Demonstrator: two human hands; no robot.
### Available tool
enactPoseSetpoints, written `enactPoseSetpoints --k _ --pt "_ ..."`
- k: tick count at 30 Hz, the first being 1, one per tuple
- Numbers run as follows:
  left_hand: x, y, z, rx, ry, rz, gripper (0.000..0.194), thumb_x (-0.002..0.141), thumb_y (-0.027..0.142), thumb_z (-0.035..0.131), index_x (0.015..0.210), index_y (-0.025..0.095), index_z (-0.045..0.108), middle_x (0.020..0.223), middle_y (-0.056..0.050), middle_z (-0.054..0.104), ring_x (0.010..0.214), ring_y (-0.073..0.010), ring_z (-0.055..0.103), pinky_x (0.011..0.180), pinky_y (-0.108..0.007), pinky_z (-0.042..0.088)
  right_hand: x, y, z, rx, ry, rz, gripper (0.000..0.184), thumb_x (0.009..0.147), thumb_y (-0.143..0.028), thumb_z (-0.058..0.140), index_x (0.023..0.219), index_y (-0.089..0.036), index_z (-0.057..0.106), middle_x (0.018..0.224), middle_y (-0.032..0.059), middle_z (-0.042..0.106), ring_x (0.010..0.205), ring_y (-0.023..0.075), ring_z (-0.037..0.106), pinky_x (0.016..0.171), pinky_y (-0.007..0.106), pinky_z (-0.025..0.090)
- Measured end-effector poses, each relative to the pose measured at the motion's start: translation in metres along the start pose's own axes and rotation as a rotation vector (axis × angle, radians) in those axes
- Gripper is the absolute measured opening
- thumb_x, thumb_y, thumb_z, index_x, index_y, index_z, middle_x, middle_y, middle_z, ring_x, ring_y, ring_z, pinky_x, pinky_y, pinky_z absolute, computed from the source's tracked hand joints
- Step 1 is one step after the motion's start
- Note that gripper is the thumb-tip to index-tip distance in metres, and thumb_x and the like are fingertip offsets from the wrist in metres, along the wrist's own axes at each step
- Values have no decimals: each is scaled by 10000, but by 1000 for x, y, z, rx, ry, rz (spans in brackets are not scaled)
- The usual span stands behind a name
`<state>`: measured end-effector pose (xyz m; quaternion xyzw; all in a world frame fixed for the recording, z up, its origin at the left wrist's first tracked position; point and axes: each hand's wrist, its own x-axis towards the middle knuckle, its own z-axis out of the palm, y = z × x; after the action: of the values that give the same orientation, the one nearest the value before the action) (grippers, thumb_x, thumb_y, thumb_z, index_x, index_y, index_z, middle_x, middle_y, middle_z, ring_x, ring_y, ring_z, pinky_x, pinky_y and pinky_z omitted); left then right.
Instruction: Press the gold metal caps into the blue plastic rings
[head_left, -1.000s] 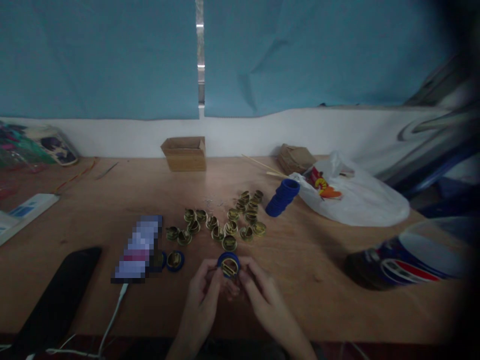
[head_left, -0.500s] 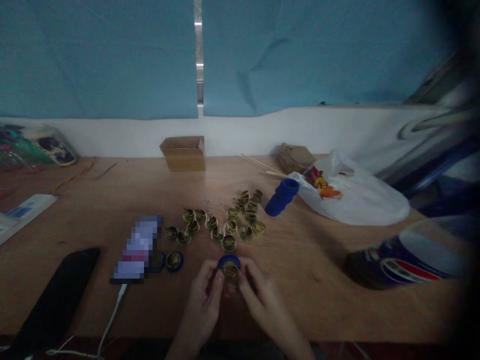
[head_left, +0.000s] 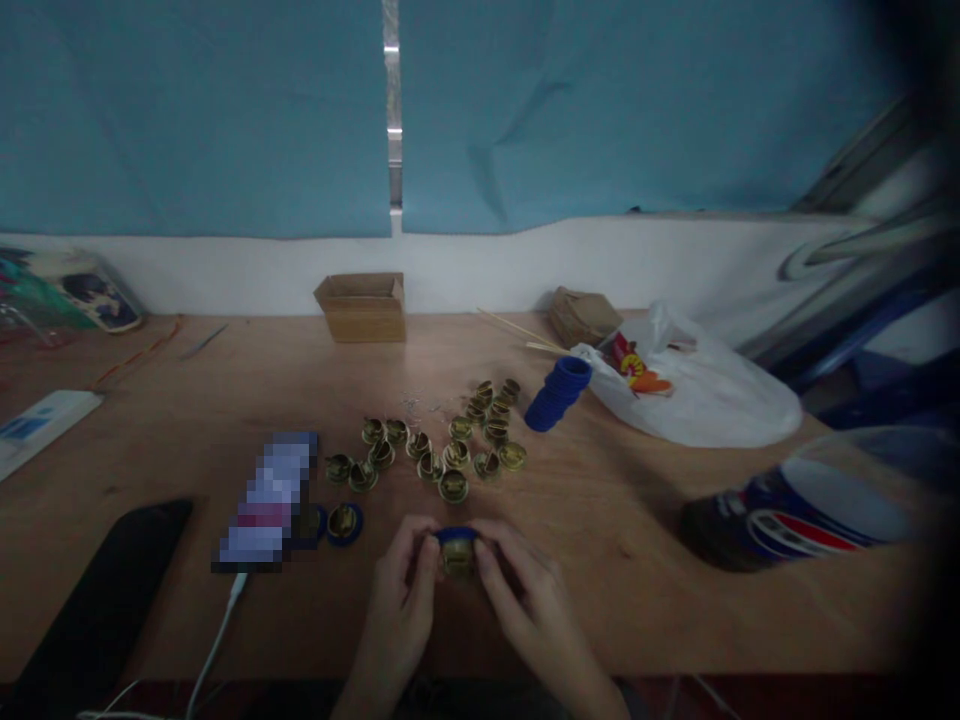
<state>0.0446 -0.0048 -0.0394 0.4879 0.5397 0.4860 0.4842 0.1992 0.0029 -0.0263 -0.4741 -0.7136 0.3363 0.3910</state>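
Note:
Near the table's front edge, my left hand (head_left: 405,580) and my right hand (head_left: 517,580) pinch a round brass-coloured metal piece with a blue ring (head_left: 456,552) between them. Thumbs and fingers close on it from both sides, and the blue rim shows along its top. Beyond the hands lie several similar round brass-coloured pieces (head_left: 453,486) in a loose cluster. A tilted stack of blue rings (head_left: 559,393) stands behind them to the right. To the left of my hands, another brass piece in a blue ring (head_left: 344,523) rests beside the phone, with one more partly hidden.
A phone (head_left: 270,495) on a white cable and a black slab-like object (head_left: 105,590) lie at left. A cardboard box (head_left: 365,315) stands at the back. At right are a white plastic bag (head_left: 720,390) and a Pepsi cup (head_left: 780,520). Thin sticks (head_left: 514,327) lie behind.
The held piece has tilted, so its face now points more toward the front edge and its blue ring looks flatter. Both hands keep their grip. The whole view has shifted slightly.

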Motion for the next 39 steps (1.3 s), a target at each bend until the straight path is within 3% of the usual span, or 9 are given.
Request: enactPoseSetpoints --k 3,6,12,19,24,28,30,34,39 --pt "-1 -1 2 -72 -34 -79 284 956 406 408 813 190 525 698 -9 601 644 -156 598 587 -243 467 1 -5 2 28 -16 15 167 966 -212 436 902 -214 590 817 21 639 766 160 628 709 259 480" --pt "0 0 4 -185 -54 -137 280 948 427 420 812 195 497 618 15 595 524 -138 570 521 -237 447 4 -9 4 65 -32 60 178 979 -230 414 912 -207 578 825 25 632 779 159 619 722 258 470" --pt "4 6 2 -214 42 -134 269 918 409 497 771 185 508 618 25 582 556 -130 580 562 -234 461 7 -9 10 73 -112 68 239 969 -227 429 759 -198 539 743 6 600 701 141 581 670 254 436" --pt "1 4 2 -246 14 -137 311 898 458 517 740 191 493 542 47 547 477 -109 530 501 -213 440 5 -12 13 164 -79 35 230 968 -198 426 760 -200 525 740 0 607 704 133 583 682 245 445" --pt "1 1 1 -233 21 -170 296 915 459 489 817 185 543 588 29 598 507 -107 557 505 -195 436 3 -7 10 44 -17 25 187 960 -201 441 814 -207 557 782 16 617 742 152 597 710 260 479" --pt "1 0 0 -180 82 -123 264 911 423 510 992 198 622 1051 -57 679 963 -175 639 824 -251 496 4 -7 3 -61 -67 -9 232 946 -147 438 1106 -233 583 1076 65 632 1003 190 608 889 321 486" --pt "1 0 0 -169 28 -73 259 890 396 555 1051 204 622 1099 -67 673 1042 -197 622 884 -270 483 6 -11 -2 -90 -125 -29 327 944 -118 422 1199 -265 565 1187 61 602 1079 188 590 946 340 474" --pt "3 0 2 -216 -21 -10 360 861 354 611 1188 218 541 1048 -66 694 1015 -186 637 871 -270 494 18 -21 -18 -141 -183 -81 331 933 -113 435 1190 -266 577 1182 50 626 1077 189 604 927 346 490" --pt "5 2 2 -194 121 -130 270 864 400 597 1034 191 576 805 -29 695 733 -149 656 691 -244 523 65 -33 -45 -404 -173 -127 213 937 -160 437 1061 -210 603 968 59 683 871 201 649 766 333 487"
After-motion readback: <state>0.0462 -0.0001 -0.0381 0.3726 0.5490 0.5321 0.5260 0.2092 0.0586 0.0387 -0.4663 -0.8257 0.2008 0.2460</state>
